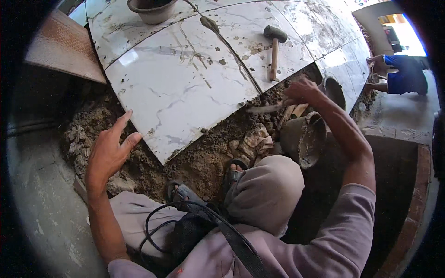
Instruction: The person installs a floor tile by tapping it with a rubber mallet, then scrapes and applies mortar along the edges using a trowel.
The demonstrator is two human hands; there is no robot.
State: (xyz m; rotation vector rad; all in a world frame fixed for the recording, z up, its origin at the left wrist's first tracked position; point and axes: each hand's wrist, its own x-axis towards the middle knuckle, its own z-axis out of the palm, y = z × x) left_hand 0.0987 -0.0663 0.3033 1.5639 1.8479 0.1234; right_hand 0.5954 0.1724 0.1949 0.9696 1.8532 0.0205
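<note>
Right grip point(303, 91) holds a blurred trowel point(264, 109) near white veined tile point(181, 102)

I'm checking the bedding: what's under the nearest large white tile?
Crumbly brown soil shows along the near edge of the white tile; anything farther under is covered.

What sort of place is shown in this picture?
It looks like a building site, probably indoors: marbled white tiles beside bare soil, a mallet on them and dirty buckets nearby.
</note>
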